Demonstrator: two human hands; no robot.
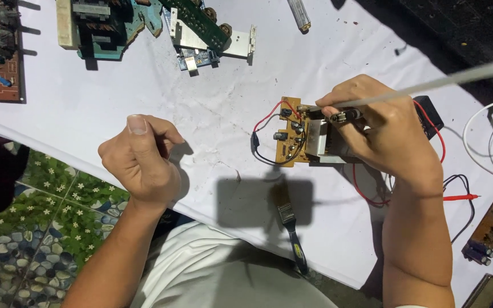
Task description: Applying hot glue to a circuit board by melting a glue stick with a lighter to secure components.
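Meanwhile, the right hand (380,128) is gripping a long grey rod-like tool (429,86) slanting over the small yellow circuit board (292,132) — the left hand (141,159), curled and holding nothing, is hovering well left of it.

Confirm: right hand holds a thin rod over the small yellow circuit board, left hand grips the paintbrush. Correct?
Not quite. In the head view the left hand is a loose empty fist; the paintbrush lies untouched on the white table. The right hand does hold the rod over the yellow circuit board.
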